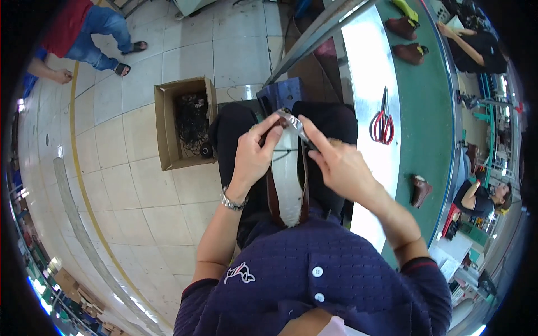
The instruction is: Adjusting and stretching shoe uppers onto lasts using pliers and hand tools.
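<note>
A brown shoe upper on a last (290, 187), with its pale underside turned up and a dark cord across it, lies lengthwise between my thighs. My left hand (255, 157) is closed on its far end, thumb and forefinger pressed at the edge. In my right hand (343, 168) is a shiny metal blade (297, 125), its flat strip reaching across the shoe's far end close to my left fingertips. The blade's handle is mostly hidden under my right fingers.
An open cardboard box (162, 126) of black scraps stands on the floor at left. At right are a metal bench top (367, 61), red-handled pincers (383, 124) and a green conveyor (426, 112) carrying brown shoes (411, 53). A metal bar (319, 33) slants ahead. Other people stand left and right.
</note>
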Demonstrator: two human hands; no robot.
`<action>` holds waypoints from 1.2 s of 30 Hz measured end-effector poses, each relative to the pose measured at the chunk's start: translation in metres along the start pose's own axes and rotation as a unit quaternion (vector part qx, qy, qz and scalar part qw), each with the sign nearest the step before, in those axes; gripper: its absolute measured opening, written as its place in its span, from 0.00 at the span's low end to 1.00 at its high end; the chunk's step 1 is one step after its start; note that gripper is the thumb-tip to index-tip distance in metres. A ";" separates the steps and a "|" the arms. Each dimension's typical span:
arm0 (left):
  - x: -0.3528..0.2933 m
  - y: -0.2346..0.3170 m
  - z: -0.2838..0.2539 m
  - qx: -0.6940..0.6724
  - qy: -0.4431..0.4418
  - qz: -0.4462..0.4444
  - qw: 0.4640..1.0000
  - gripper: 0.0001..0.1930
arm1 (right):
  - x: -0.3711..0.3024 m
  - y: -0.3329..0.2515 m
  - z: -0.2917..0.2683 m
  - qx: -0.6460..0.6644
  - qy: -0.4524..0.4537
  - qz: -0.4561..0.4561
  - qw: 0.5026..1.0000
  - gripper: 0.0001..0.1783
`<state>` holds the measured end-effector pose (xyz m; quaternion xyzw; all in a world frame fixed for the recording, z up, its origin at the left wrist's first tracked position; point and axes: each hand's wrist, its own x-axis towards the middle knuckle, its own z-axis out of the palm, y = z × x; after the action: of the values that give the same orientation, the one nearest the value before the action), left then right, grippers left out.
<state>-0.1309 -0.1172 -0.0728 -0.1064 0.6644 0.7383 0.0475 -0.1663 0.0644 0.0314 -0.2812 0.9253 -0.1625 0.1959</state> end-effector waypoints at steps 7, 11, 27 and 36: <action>-0.005 0.004 0.000 0.017 -0.006 -0.012 1.000 0.19 | -0.007 -0.008 0.023 0.048 0.036 0.047 0.997 0.36; -0.018 0.006 -0.015 -0.019 -0.040 -0.053 0.998 0.23 | 0.004 -0.006 -0.013 -0.025 -0.014 -0.020 0.999 0.38; -0.081 0.010 0.016 -0.194 -0.162 -0.191 0.949 0.52 | -0.056 0.006 0.003 0.322 0.139 0.004 0.937 0.30; -0.090 -0.060 0.026 -0.064 -0.272 0.034 0.960 0.65 | -0.115 0.009 0.089 0.349 0.151 0.018 0.925 0.44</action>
<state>-0.0329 -0.0778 -0.1091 0.1180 0.5810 0.7815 0.1942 -0.0422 0.1214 -0.0186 -0.1508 0.8333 -0.5123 0.1428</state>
